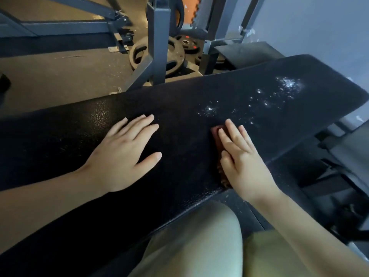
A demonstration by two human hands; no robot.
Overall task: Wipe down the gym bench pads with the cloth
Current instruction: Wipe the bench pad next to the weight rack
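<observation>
A long black textured bench pad point(179, 108) runs from lower left to upper right across the view. White powdery specks point(287, 86) lie on its right part. My left hand point(125, 152) rests flat on the pad, fingers spread, holding nothing. My right hand point(243, 156) presses flat on a small reddish-brown cloth point(218, 134), which shows only along the hand's left side, near the pad's front edge. The specks start just beyond my right fingertips.
Grey steel rack posts point(157, 37) stand behind the bench with black weight plates point(175, 54) leaning on the floor. A second dark pad point(247, 50) lies at the back right. My legs in light shorts point(199, 246) are below the bench edge.
</observation>
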